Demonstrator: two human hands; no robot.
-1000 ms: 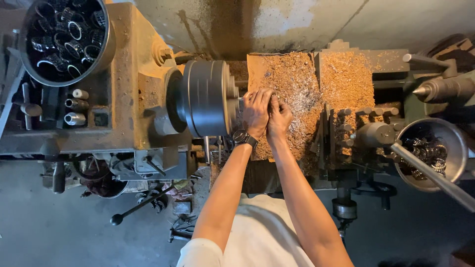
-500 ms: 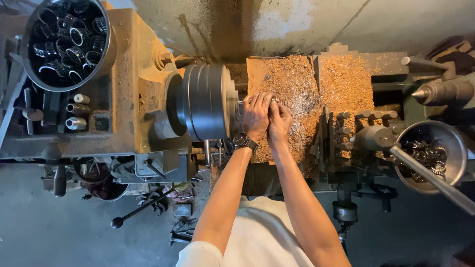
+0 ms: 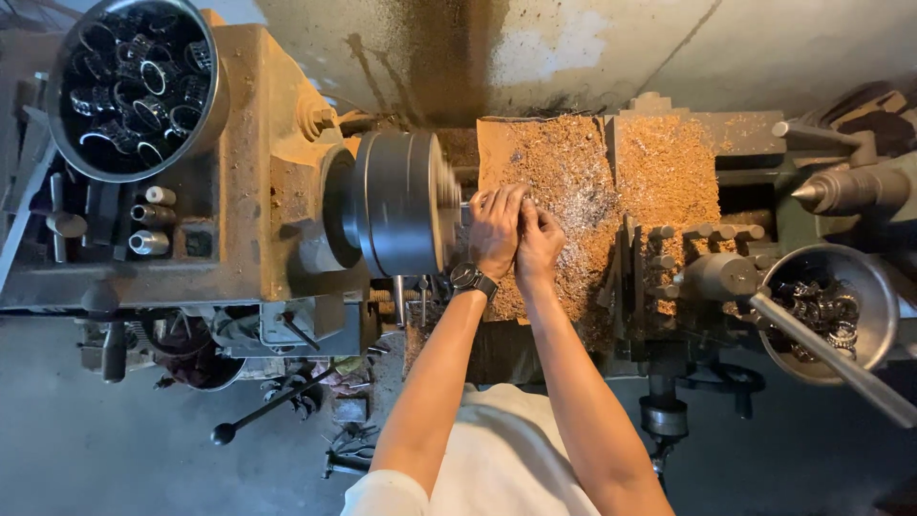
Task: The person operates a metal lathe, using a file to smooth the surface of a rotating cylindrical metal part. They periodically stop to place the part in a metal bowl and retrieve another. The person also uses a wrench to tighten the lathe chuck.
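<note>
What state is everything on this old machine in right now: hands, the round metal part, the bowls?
Left hand: beside the chuck, fingers curled, pressed against the right hand.
Right hand: closed, over the shavings.
Chuck: edge blurred, seemingly spinning.
Shavings tray: covered in chips.
Left bowl: full of metal rings.
Right bowl: partly filled with rings.
Lever: untouched.

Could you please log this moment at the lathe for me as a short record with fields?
Left hand: close to the chuck's face, watch on wrist
Right hand: pressed against the left hand
Held item: hidden by the fingers
Chuck: grey, edge blurred
Carriage: covered in chips
Left bowl: metal rings
Right bowl: metal rings
</note>
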